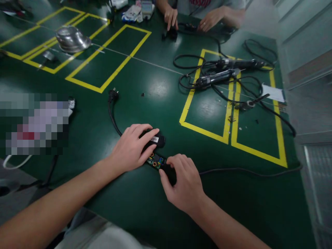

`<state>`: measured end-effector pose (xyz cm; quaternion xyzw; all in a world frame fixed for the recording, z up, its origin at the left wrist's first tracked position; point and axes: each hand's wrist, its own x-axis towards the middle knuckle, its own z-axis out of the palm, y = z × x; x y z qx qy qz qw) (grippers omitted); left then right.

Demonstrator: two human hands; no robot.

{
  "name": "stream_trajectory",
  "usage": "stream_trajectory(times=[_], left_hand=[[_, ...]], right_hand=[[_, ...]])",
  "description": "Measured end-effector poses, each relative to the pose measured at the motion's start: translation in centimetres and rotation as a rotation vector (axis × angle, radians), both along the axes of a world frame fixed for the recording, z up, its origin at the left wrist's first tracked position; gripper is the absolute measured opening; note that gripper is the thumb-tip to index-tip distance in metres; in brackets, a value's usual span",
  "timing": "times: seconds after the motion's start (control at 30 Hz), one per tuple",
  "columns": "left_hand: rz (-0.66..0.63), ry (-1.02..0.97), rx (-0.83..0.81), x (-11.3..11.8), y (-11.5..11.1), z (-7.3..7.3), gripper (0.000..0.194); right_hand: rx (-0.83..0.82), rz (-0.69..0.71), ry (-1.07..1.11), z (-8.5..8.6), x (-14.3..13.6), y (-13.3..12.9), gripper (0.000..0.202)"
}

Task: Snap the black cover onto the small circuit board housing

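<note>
My left hand (131, 147) is closed over a black plastic casing (162, 141) with a white label, its fingers across the top. Just below that casing lies an opened black housing (169, 174), with a circuit board (157, 160) showing small coils and other parts. The thumb and fingers of my right hand (186, 181) grip the housing's right end. Beyond my left hand, a black cord ends in a power plug (113, 94) on the green table. A thin black cable (241, 169) runs right from beside my right hand. My fingers and palms hide part of both black pieces.
Two electric screwdrivers (216, 79) with looped cords lie at the right, near scattered screws (231, 118) and yellow tape outlines. A metal bowl (71, 38) stands at the back left. Across the table, another person's hands (171, 19) handle black parts. A blurred-out packet (38, 121) lies left.
</note>
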<state>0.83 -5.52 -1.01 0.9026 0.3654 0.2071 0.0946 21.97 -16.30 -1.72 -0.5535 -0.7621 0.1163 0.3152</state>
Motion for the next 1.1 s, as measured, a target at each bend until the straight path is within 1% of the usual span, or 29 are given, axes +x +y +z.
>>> stream_trajectory(times=[0.03,0.1,0.2,0.33,0.43,0.63,0.73,0.87,0.97,1.1], left_hand=[[0.036,0.0,0.01,-0.4,-0.3,0.0,0.039],[0.084,0.005,-0.009,-1.5,-1.2,0.1,0.032],[0.028,0.003,-0.121,-3.6,-2.5,0.5,0.022],[-0.059,0.006,-0.203,-5.4,-3.6,1.5,0.019],[-0.095,0.049,-0.215,-5.7,-3.6,2.3,0.018],[-0.1,0.108,-0.192,-6.1,-3.2,3.0,0.021],[-0.098,0.081,-0.2,-6.1,-3.0,3.8,0.023],[-0.103,0.025,-0.237,-5.9,-2.8,4.8,0.023],[-0.121,0.006,-0.285,-5.9,-2.6,4.8,0.021],[-0.153,-0.003,-0.316,-6.0,-2.3,4.1,0.02]], right_hand=[[-0.005,0.011,-0.001,-0.1,0.1,-0.1,0.001],[-0.002,0.019,-0.004,-0.3,0.2,-0.2,0.003],[0.011,0.052,0.0,-0.4,0.8,-0.1,0.008],[0.021,0.178,0.009,-0.4,1.9,0.7,0.01],[0.007,0.205,0.033,-0.5,2.4,1.1,0.013],[0.038,0.208,0.101,-0.8,2.5,1.3,0.015],[0.075,0.216,0.167,-0.6,2.8,1.5,0.017],[0.108,0.267,0.227,0.0,3.2,1.8,0.013],[0.119,0.287,0.241,0.1,3.5,2.0,0.012],[0.073,0.295,0.214,-0.1,3.5,1.9,0.013]])
